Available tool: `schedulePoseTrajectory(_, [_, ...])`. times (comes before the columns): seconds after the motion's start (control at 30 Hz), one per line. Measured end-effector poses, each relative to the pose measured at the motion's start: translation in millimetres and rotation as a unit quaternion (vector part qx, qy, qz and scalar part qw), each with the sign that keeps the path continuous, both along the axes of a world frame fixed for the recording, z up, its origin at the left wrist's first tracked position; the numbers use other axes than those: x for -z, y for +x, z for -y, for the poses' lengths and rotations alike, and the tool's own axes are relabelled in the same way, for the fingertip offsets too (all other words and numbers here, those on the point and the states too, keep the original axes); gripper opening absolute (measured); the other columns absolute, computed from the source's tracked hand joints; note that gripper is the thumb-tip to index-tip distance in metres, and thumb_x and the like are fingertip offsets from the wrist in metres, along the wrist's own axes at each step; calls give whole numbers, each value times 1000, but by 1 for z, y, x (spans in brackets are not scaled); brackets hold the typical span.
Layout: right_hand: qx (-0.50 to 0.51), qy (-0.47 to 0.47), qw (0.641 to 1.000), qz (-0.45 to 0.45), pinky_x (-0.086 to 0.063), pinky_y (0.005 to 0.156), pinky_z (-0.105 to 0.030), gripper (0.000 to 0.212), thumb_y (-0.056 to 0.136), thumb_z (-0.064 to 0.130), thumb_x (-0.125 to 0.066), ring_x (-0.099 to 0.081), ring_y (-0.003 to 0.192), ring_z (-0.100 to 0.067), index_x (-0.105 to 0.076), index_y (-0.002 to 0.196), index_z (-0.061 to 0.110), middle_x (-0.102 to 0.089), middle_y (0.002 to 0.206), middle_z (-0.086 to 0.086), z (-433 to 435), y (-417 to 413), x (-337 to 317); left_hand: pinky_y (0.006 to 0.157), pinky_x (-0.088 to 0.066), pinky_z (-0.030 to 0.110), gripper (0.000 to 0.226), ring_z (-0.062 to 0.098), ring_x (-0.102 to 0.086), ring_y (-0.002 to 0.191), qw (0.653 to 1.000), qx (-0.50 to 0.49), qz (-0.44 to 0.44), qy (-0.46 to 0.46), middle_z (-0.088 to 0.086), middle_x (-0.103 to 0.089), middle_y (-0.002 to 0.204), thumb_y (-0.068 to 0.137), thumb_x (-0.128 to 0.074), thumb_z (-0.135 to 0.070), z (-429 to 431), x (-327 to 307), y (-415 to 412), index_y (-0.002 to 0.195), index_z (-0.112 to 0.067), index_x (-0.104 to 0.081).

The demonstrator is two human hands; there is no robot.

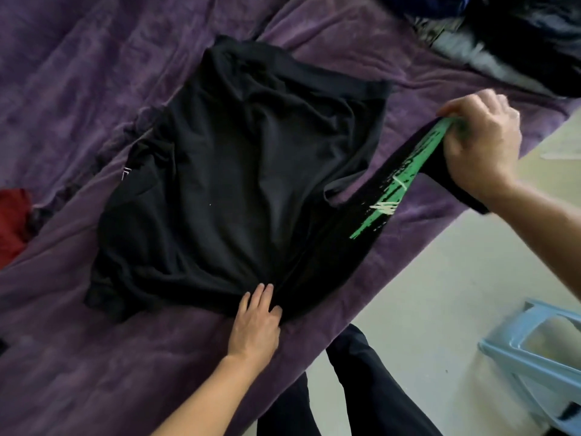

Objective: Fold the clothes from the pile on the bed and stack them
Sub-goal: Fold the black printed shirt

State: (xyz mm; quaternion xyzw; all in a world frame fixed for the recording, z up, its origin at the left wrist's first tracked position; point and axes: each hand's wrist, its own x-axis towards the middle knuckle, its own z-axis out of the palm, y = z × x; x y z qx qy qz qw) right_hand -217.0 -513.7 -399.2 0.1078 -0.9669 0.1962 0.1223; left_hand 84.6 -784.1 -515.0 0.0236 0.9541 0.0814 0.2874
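While the left hand (pixel 256 316) lies flat on the near hem of the shirt (pixel 239 171), fingers straight and close together and pressing the cloth down, the right hand (pixel 481 146) has fingers and thumb curled round the shirt's right-hand edge and holds it lifted off the bed.

The shirt is black. It lies spread and wrinkled on the purple blanket (pixel 94 357), in the middle of the view. Its lifted part runs taut from beside the left hand up to the right hand, showing a green print (pixel 386 196) with pale marks. A black flap hangs below the right wrist. A small white mark sits on the shirt's left part.

The pile (pixel 518 39) lies at the far right corner of the bed, well apart from the shirt. It is a mix of dark and pale cloth, too blurred to tell the pieces apart. A red cloth (pixel 12 221) lies on the blanket at the left edge of the view, apart from the shirt.

Right of the bed is a pale floor (pixel 424 294), with a blue stool (pixel 534 357) at lower right. The person's dark trousers (pixel 355 391) show at the bottom edge.
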Motion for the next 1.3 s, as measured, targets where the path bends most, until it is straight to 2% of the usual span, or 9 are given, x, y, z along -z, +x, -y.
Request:
schedulePoseTrajectory(0.2, [50, 151, 958, 238, -31, 106, -49, 63, 79, 10, -59, -31, 134, -33, -43, 140, 21, -39, 143, -12, -25, 23, 64, 114, -26, 42, 23, 27, -19, 145, 998, 13, 53, -41, 14, -29, 154, 73, -67, -8, 0, -10, 24, 92, -20, -69])
schedulePoseTrajectory(0.33, [198, 14, 929, 314, -43, 99, -44, 53, 87, 22, -53, -51, 118, -36, -43, 139, 17, -54, 132, -15, -51, 11, 90, 86, -55, 44, 40, 33, -57, 119, 999, -29, 31, -13, 20, -61, 124, 30, -89, -11, -8, -17, 27, 62, -17, -66])
schedulePoseTrajectory(0.47, [301, -215, 851, 372, -53, 89, -48, 66, 78, 57, -64, -66, 96, -30, -55, 123, 9, -67, 109, -13, -34, -29, 104, 84, -54, 44, 47, 35, -59, 115, 998, -48, -4, 28, 20, -59, 126, 38, -90, -12, -20, -14, 21, 81, -15, -71])
schedulePoseTrajectory(0.6, [316, -262, 820, 399, -57, 53, -33, 34, 72, 36, -78, -63, 65, -21, -61, 90, 12, -68, 90, -9, -15, -53, 127, 78, -56, 38, 27, 28, -63, 106, 998, -59, -7, 36, 10, -65, 115, 53, -88, -14, -34, -12, 12, 74, -17, -71])
schedulePoseTrajectory(0.8, [302, -230, 888, 261, -50, 93, -37, 34, 79, 23, -49, -65, 100, -24, -68, 107, 21, -70, 106, -2, -16, -71, 90, 110, -33, 28, 28, 8, -20, 143, 978, -171, 65, 104, -7, -29, 153, 100, -40, -26, -38, -6, 16, 123, -17, -53])
schedulePoseTrajectory(0.93, [184, -199, 929, 251, -47, 95, -31, 39, 83, 30, -52, -61, 109, -22, -64, 118, 18, -67, 116, -5, 51, -112, 62, 93, -45, 32, 19, 22, -58, 104, 894, -403, 63, 185, 4, -65, 111, 93, -49, -17, -29, -20, -1, 104, -13, -63])
schedulePoseTrajectory(1.07, [50, -214, 902, 372, -57, 63, -34, 42, 88, 46, -53, -65, 98, -22, -58, 125, 25, -65, 115, -2, 137, -137, 58, 62, -35, 37, 24, 26, -52, 71, 759, -621, 19, 193, 9, -57, 67, 88, -54, -10, 16, -20, -12, 64, -12, -56])
schedulePoseTrajectory(1.2, [7, -28, 950, 310, -40, 103, -36, 54, 85, 47, -59, -49, 123, -32, -52, 131, 19, -52, 133, -10, 144, -138, 85, 66, -37, 35, 32, 25, -51, 71, 665, -729, -65, 149, 7, -49, 63, 89, -61, -19, 52, -8, -11, 61, -9, -49])
schedulePoseTrajectory(1.3, [122, -17, 946, 299, -31, 107, -42, 77, 80, 46, -67, -39, 129, -38, -31, 142, 20, -32, 145, -13, 125, -131, 105, 69, -43, 37, 27, 33, -57, 79, 686, -712, -115, 94, 10, -57, 72, 92, -59, -25, 57, 0, -21, 75, -4, -57])
